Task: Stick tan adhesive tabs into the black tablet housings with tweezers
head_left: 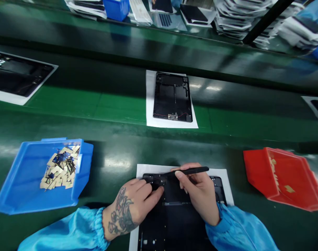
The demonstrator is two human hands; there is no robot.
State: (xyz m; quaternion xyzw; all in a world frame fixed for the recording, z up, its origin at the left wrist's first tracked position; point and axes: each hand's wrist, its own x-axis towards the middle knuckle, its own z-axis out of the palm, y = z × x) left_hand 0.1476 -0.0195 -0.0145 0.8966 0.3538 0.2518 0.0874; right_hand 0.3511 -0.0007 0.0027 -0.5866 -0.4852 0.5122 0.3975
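Observation:
Below me lies an opened black tablet housing (185, 223) on a sheet of white paper (229, 188). My right hand (198, 191) is closed around slim black tweezers (192, 170), whose tip points left over the housing's upper edge. My left hand (134, 202), tattooed on its back, rests on the upper left part of the housing. Its fingers are curled and its thumb reaches toward the tweezers' tip. Whatever lies under those fingertips is hidden. Both arms wear blue sleeves (67, 232).
To the left is a blue bin (20, 184) holding many small pale pieces with dark wires. A red bin (300, 177) with a few yellowish scraps stands right. Beyond are another tablet housing (172, 97) and one more at left (20, 75). Stacked papers (240, 21) line the far shelf.

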